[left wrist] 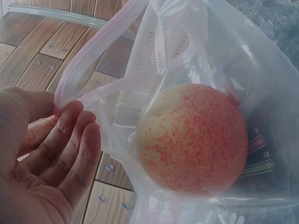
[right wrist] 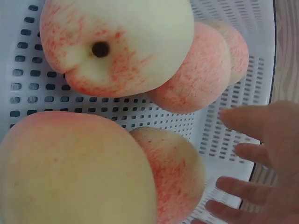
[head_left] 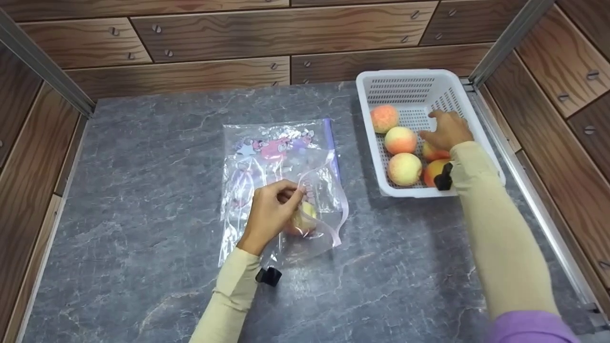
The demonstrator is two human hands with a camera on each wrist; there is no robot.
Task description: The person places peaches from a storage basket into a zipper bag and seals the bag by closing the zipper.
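Observation:
My left hand (head_left: pixel 269 212) pinches the opening edge of a clear zip bag (left wrist: pixel 275 93) with a pink seal strip (head_left: pixel 344 214). The bag's mouth gapes toward the right. Inside lies a red-and-yellow peach (left wrist: pixel 194 140), partly covered by the hand in the head view. My right hand (head_left: pixel 448 130) hovers inside a white basket (head_left: pixel 369 90), fingers spread and apart from the fruit. In the right wrist view, its fingers (right wrist: pixel 240 186) hold nothing; a blushed peach (right wrist: pixel 175 172) sits closest. Several other peaches (head_left: pixel 405 169) rest along the basket's left and near sides.
Another clear bag with a purple seal strip (head_left: pixel 328 131) and a pink cartoon print lies flat, partly beneath the first. The grey marbled table (head_left: pixel 152 200) is bounded by wood-patterned walls (head_left: pixel 286 33). A metal rail (head_left: pixel 538 209) runs to the right of the basket.

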